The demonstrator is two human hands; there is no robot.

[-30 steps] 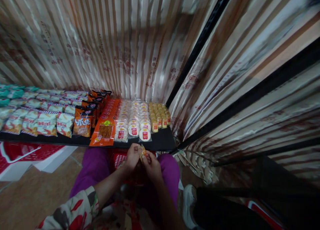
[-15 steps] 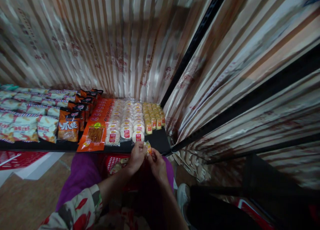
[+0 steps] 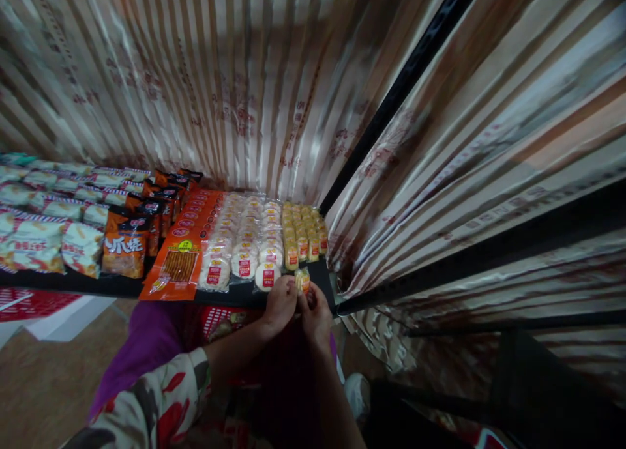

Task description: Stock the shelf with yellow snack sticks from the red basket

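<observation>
A small yellow wrapped snack point(image 3: 302, 280) with a red and orange label is held upright between both hands at the shelf's front edge. My left hand point(image 3: 282, 304) is closed at its left side, the fingertips pinching the wrapper. On the other side, my right hand point(image 3: 315, 316) grips its lower right part with thumb and fingers. Just behind stand rows of matching yellow wrapped snacks point(image 3: 291, 257). Left of these are rows of round white crackers point(image 3: 268, 276) in clear wrappers with red labels.
The black shelf point(image 3: 229, 298) also bears a flat orange packet point(image 3: 169, 286), orange-black bags point(image 3: 123, 244) and white snack bags point(image 3: 81, 248). Striped sheeting point(image 3: 235, 77) hangs behind. A black post point(image 3: 391, 103) rises at the right. Below sits a red basket point(image 3: 211, 320).
Both hands, with the yellow wrapped snack, have moved slightly right and up towards the yellow rows. The snack now stands more upright. The view has shifted a little.
</observation>
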